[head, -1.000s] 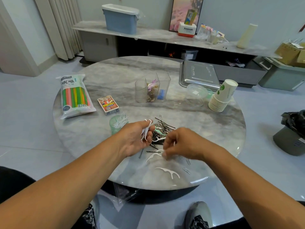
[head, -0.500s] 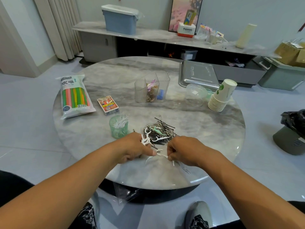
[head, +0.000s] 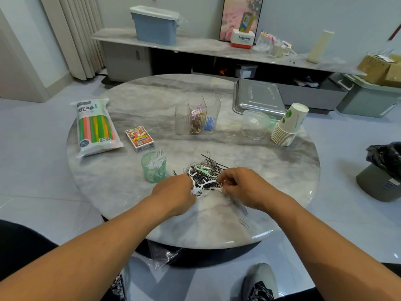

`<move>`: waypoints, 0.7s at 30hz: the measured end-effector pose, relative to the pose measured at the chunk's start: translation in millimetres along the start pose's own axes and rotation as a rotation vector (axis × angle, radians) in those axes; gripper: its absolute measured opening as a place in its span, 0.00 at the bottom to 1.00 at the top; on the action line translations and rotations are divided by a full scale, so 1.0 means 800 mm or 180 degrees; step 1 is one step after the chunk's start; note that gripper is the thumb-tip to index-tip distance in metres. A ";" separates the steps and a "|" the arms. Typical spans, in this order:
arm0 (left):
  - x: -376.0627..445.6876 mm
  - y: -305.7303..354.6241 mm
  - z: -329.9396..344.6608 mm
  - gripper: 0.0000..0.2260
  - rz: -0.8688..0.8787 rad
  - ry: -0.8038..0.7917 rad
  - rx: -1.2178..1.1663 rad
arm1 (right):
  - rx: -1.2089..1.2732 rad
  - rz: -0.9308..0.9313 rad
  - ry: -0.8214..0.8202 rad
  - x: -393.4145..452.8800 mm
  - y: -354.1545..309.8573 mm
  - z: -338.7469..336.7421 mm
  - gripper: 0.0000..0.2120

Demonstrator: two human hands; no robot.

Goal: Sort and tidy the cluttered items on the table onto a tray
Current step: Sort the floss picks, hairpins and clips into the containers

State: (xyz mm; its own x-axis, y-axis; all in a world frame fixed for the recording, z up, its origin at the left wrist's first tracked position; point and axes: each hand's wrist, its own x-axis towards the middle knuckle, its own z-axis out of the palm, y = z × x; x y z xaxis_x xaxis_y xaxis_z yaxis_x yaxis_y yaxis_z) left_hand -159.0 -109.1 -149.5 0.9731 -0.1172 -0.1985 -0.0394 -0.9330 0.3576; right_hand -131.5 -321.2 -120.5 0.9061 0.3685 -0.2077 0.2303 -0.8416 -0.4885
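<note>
both hands meet at one pile (head: 206, 170) of pins and clips on the table (head: 271, 170), left hand (head: 175, 193) clutching several white floss picks (head: 198, 186), right hand (head: 240, 187) pinching one lying crosswise.

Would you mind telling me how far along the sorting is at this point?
Partly done: floss picks stand in the green cup, and clips sit in the clear divided organizer. Both hands, left hand and right hand, are picking white floss picks from the mixed pile. The metal tray holds nothing yet.
</note>
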 end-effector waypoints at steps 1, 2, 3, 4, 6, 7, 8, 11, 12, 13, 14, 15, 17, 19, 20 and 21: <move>0.002 -0.001 -0.001 0.13 -0.0042 -0.0160 -0.0289 | 0.0035 -0.0017 0.0090 0.000 0.001 -0.002 0.12; 0.004 -0.001 -0.003 0.13 -0.0132 -0.0320 -0.0651 | 0.0076 -0.0034 0.0203 0.001 0.002 -0.005 0.13; 0.006 -0.001 -0.007 0.13 -0.0280 -0.0469 -0.1086 | 0.0113 -0.0047 0.0337 0.002 0.003 -0.009 0.15; 0.008 0.000 -0.010 0.13 -0.0474 -0.0631 -0.1618 | 0.0164 -0.0043 0.0482 0.003 0.004 -0.014 0.16; 0.013 0.003 -0.020 0.14 -0.0883 -0.1100 -0.2872 | 0.0419 -0.0025 0.0735 0.006 0.005 -0.021 0.19; 0.012 0.006 -0.025 0.14 -0.1000 -0.1370 -0.3451 | 0.0622 -0.0040 0.0832 0.007 0.004 -0.022 0.19; 0.012 0.009 -0.030 0.14 -0.1040 -0.1597 -0.3879 | 0.0820 -0.0089 0.0947 0.008 0.002 -0.021 0.19; 0.007 0.014 -0.036 0.11 -0.0951 -0.2053 -0.4372 | 0.0935 -0.0542 0.1540 0.005 -0.013 -0.013 0.14; 0.006 0.015 -0.037 0.11 -0.0907 -0.2165 -0.4442 | 0.0804 -0.0807 0.1713 0.004 -0.019 -0.010 0.12; 0.005 0.016 -0.038 0.10 -0.0865 -0.2253 -0.4520 | 0.0640 -0.1103 0.1793 0.001 -0.023 -0.007 0.11; 0.005 0.016 -0.039 0.10 -0.0824 -0.2313 -0.4617 | 0.0477 -0.1385 0.1788 -0.001 -0.026 -0.004 0.11; 0.004 0.016 -0.042 0.08 -0.0786 -0.2350 -0.4729 | 0.0327 -0.1619 0.1736 -0.003 -0.027 -0.001 0.11; 0.004 0.014 -0.047 0.06 -0.0715 -0.2396 -0.4931 | 0.0044 -0.1919 0.1709 -0.007 -0.027 0.002 0.11; 0.003 0.011 -0.049 0.05 -0.0641 -0.2430 -0.5029 | -0.0160 -0.2082 0.1789 -0.010 -0.027 0.006 0.13; 0.003 0.010 -0.049 0.05 -0.0614 -0.2430 -0.5043 | -0.0217 -0.2153 0.1820 -0.011 -0.027 0.009 0.13; 0.002 0.010 -0.049 0.05 -0.0590 -0.2422 -0.5031 | -0.0260 -0.2218 0.1838 -0.011 -0.026 0.011 0.13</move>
State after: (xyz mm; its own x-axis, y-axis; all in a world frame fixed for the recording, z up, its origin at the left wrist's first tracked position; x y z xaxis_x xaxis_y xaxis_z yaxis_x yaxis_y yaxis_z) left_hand -148.7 -103.2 -111.3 0.6087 -0.6054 -0.5128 0.7349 0.1868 0.6519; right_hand -147.8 -303.4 -115.7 0.5840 0.5679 0.5800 0.7972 -0.5357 -0.2783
